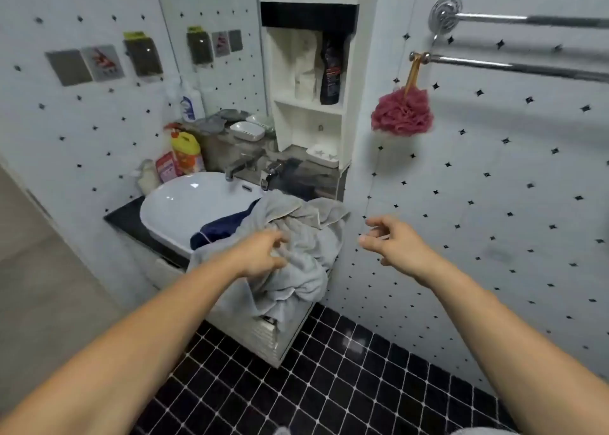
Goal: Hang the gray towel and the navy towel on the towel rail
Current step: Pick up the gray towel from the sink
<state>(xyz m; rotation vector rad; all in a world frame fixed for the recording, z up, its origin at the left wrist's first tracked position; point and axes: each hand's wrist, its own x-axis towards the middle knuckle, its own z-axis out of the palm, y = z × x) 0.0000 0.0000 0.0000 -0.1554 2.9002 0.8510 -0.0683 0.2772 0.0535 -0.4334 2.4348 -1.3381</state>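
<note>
A crumpled gray towel [303, 246] lies heaped over the right side of the white sink [184, 204] and hangs down the cabinet front. Under it, a navy towel [224, 225] shows partly inside the basin. My left hand [263, 253] is stretched over the gray towel, fingers curled and apart, holding nothing that I can see. My right hand [392, 240] hovers to the right of the towel heap, open and empty. The chrome towel rail [514, 67] with two bars is mounted high on the right wall, bare of towels.
A pink bath sponge [402, 113] hangs from the rail's left end. Bottles [186, 152] and soap dishes [247, 130] crowd the counter behind the sink, beside a white shelf unit [309, 105]. Two taps [237, 167] stand at the basin's back. The floor is black tile [329, 385].
</note>
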